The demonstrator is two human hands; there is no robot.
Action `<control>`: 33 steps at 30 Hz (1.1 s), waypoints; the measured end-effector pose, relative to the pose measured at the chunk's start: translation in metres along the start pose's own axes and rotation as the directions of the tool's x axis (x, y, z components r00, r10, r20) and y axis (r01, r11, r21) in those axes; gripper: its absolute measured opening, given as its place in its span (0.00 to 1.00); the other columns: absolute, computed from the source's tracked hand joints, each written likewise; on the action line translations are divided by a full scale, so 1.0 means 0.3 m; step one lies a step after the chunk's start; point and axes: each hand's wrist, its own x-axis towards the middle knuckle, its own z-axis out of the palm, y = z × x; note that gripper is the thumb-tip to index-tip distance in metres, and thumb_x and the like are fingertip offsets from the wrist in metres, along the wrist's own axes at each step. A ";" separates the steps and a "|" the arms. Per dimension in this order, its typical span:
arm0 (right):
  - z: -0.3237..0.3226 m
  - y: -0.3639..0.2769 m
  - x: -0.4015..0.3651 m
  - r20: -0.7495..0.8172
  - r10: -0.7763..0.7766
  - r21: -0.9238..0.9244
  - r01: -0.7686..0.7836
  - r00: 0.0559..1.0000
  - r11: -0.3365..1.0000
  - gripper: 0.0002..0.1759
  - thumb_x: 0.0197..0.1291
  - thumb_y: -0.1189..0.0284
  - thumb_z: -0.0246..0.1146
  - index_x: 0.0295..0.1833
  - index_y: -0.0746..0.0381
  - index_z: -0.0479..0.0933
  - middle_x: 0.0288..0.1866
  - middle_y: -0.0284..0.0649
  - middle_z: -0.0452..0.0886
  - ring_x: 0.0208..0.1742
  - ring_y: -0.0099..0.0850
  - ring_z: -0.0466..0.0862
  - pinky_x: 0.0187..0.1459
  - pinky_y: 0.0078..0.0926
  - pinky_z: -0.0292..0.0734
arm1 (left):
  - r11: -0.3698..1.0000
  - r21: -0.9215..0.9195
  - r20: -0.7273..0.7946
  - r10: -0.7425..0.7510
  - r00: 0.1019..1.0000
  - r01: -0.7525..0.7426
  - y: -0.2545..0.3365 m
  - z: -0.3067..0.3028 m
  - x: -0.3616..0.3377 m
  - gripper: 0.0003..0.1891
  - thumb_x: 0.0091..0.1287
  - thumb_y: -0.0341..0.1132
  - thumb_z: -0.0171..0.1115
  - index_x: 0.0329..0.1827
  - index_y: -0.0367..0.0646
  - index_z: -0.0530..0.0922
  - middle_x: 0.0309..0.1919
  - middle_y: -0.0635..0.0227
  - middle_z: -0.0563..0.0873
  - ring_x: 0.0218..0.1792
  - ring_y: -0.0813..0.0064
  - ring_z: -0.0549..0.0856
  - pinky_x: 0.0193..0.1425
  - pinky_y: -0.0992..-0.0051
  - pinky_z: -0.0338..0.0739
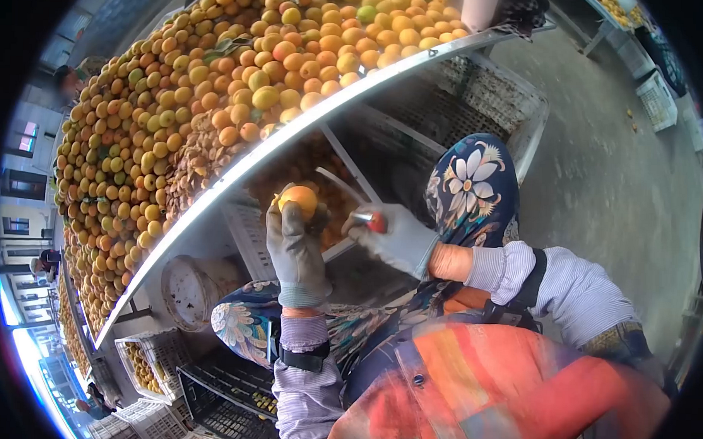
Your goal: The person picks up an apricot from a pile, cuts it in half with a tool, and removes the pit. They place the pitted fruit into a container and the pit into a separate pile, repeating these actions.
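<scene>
My gloved left hand (298, 252) is closed around an orange persimmon (299, 199), which sits upright at the fingertips with a bit of calyx showing on its left side. Just to the right, my gloved right hand (401, 240) grips a knife (377, 222) by its red handle. A thin pale strip, seemingly the blade, extends up and left from that hand, apart from the fruit. Both hands are over my lap, below the metal edge of a table (292, 132) heaped with persimmons (170, 81).
Brown dried calyxes (200, 158) lie along the table edge. Under it stand a white bucket (190, 291) and a crate (243, 231). Black crates (229, 405) and a white crate of fruit (147, 363) are at lower left. More crates (656, 102) stand at right. Other people are far left.
</scene>
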 end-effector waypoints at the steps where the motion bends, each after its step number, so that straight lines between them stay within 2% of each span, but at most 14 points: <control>1: -0.007 -0.013 0.006 -0.086 0.011 0.118 -0.001 0.996 0.993 0.11 0.62 0.66 0.63 0.46 0.60 0.79 0.29 0.32 0.78 0.24 0.15 0.74 0.25 0.15 0.69 | 0.994 0.101 -0.016 0.040 0.999 -0.038 0.005 -0.011 -0.001 0.26 0.69 0.45 0.62 0.63 0.38 0.69 0.48 0.64 0.79 0.45 0.76 0.80 0.50 0.76 0.78; 3: -0.051 -0.170 0.004 -0.019 0.170 0.177 -0.164 0.985 0.970 0.15 0.63 0.60 0.63 0.49 0.58 0.78 0.28 0.30 0.76 0.22 0.15 0.72 0.21 0.15 0.67 | 0.977 0.197 -0.017 0.082 0.996 -0.077 0.008 -0.009 -0.006 0.27 0.68 0.45 0.63 0.64 0.38 0.68 0.49 0.63 0.79 0.47 0.75 0.80 0.52 0.76 0.78; 5: -0.037 -0.218 0.039 -0.021 0.309 0.448 -0.268 0.951 0.853 0.15 0.64 0.59 0.62 0.43 0.60 0.79 0.33 0.28 0.79 0.33 0.16 0.75 0.34 0.19 0.73 | 0.936 0.284 0.085 0.191 0.978 -0.207 -0.004 0.008 -0.033 0.28 0.68 0.43 0.65 0.65 0.37 0.67 0.52 0.63 0.79 0.53 0.71 0.79 0.57 0.73 0.77; 7: -0.025 -0.226 0.052 -0.015 0.219 0.450 -0.189 0.976 0.873 0.16 0.64 0.57 0.63 0.44 0.60 0.79 0.35 0.29 0.79 0.33 0.17 0.76 0.36 0.18 0.74 | 0.927 0.301 0.094 0.204 0.974 -0.223 0.008 0.035 -0.064 0.29 0.66 0.40 0.67 0.65 0.36 0.68 0.54 0.60 0.79 0.56 0.67 0.79 0.60 0.70 0.75; 9: -0.017 -0.235 0.058 0.089 0.286 0.488 -0.292 0.954 0.823 0.23 0.61 0.52 0.65 0.51 0.59 0.76 0.34 0.32 0.77 0.25 0.16 0.74 0.22 0.16 0.70 | 0.506 0.758 0.250 0.358 0.900 -0.412 0.018 0.042 -0.077 0.30 0.63 0.40 0.69 0.65 0.37 0.70 0.56 0.56 0.78 0.56 0.63 0.80 0.60 0.68 0.75; 10: 0.018 -0.161 0.089 0.100 0.262 0.550 -0.272 0.960 0.789 0.22 0.62 0.55 0.66 0.51 0.61 0.76 0.35 0.33 0.79 0.29 0.18 0.78 0.28 0.16 0.74 | 0.367 0.795 0.325 0.414 0.850 -0.482 0.000 0.028 -0.072 0.30 0.62 0.41 0.69 0.64 0.38 0.71 0.56 0.53 0.78 0.56 0.57 0.80 0.60 0.67 0.75; 13: 0.047 -0.148 0.084 -0.009 0.192 0.520 -0.159 0.981 0.839 0.19 0.63 0.59 0.66 0.50 0.62 0.76 0.36 0.32 0.80 0.32 0.18 0.79 0.32 0.16 0.76 | 0.408 0.812 0.259 0.386 0.885 -0.416 -0.024 0.039 -0.085 0.30 0.63 0.44 0.66 0.64 0.38 0.70 0.56 0.52 0.78 0.56 0.54 0.80 0.60 0.66 0.75; 14: 0.064 -0.130 0.089 -0.082 0.178 0.473 -0.119 0.981 0.873 0.22 0.57 0.53 0.65 0.45 0.61 0.78 0.38 0.34 0.80 0.39 0.22 0.79 0.44 0.23 0.74 | 0.369 0.818 0.275 0.421 0.864 -0.441 -0.031 0.039 -0.085 0.31 0.67 0.51 0.61 0.64 0.37 0.70 0.57 0.52 0.77 0.57 0.55 0.80 0.60 0.66 0.75; 21: 0.096 -0.116 0.094 -0.132 0.214 0.539 -0.111 0.968 0.835 0.22 0.56 0.53 0.66 0.45 0.61 0.78 0.39 0.34 0.80 0.43 0.22 0.78 0.45 0.22 0.73 | 0.562 0.761 0.033 0.463 0.886 -0.323 -0.104 0.079 -0.073 0.34 0.70 0.60 0.51 0.61 0.35 0.71 0.51 0.54 0.81 0.54 0.63 0.82 0.58 0.68 0.74; 24: 0.103 -0.116 0.091 -0.116 0.252 0.531 -0.154 0.961 0.833 0.22 0.56 0.54 0.66 0.45 0.61 0.78 0.39 0.33 0.80 0.41 0.23 0.78 0.45 0.22 0.73 | 0.634 0.661 0.033 0.510 0.860 -0.402 -0.114 0.075 -0.064 0.31 0.72 0.57 0.50 0.60 0.34 0.71 0.48 0.56 0.83 0.50 0.68 0.82 0.56 0.70 0.75; 27: 0.109 -0.146 0.075 -0.182 0.196 0.563 -0.062 0.963 0.824 0.21 0.57 0.54 0.65 0.45 0.60 0.78 0.36 0.32 0.78 0.35 0.22 0.78 0.38 0.22 0.73 | 0.713 0.640 -0.035 0.399 0.916 -0.287 -0.104 0.069 -0.062 0.27 0.75 0.52 0.47 0.59 0.34 0.72 0.48 0.59 0.82 0.48 0.72 0.82 0.54 0.72 0.76; 29: 0.091 -0.166 0.052 -0.075 0.308 0.545 -0.220 0.948 0.809 0.19 0.58 0.54 0.65 0.44 0.59 0.78 0.31 0.32 0.76 0.29 0.21 0.76 0.30 0.21 0.72 | 0.934 0.355 -0.198 0.124 0.972 -0.047 -0.126 0.015 -0.026 0.24 0.77 0.49 0.43 0.57 0.34 0.74 0.47 0.62 0.82 0.45 0.74 0.81 0.53 0.73 0.76; 31: 0.083 -0.157 0.050 -0.028 0.284 0.589 -0.214 0.958 0.779 0.19 0.59 0.53 0.64 0.44 0.58 0.77 0.29 0.31 0.75 0.26 0.21 0.74 0.26 0.21 0.71 | 0.980 0.188 -0.258 0.117 0.959 -0.069 -0.116 -0.002 -0.034 0.24 0.77 0.50 0.42 0.55 0.37 0.76 0.43 0.67 0.82 0.41 0.77 0.81 0.47 0.75 0.78; 33: 0.071 -0.140 0.061 0.023 0.252 0.630 -0.209 0.968 0.748 0.18 0.61 0.52 0.63 0.43 0.57 0.76 0.27 0.31 0.73 0.23 0.20 0.73 0.23 0.21 0.70 | 0.953 -0.240 -0.024 -0.193 0.981 0.182 -0.046 -0.020 -0.035 0.24 0.77 0.51 0.42 0.55 0.40 0.77 0.39 0.69 0.82 0.34 0.81 0.80 0.37 0.80 0.76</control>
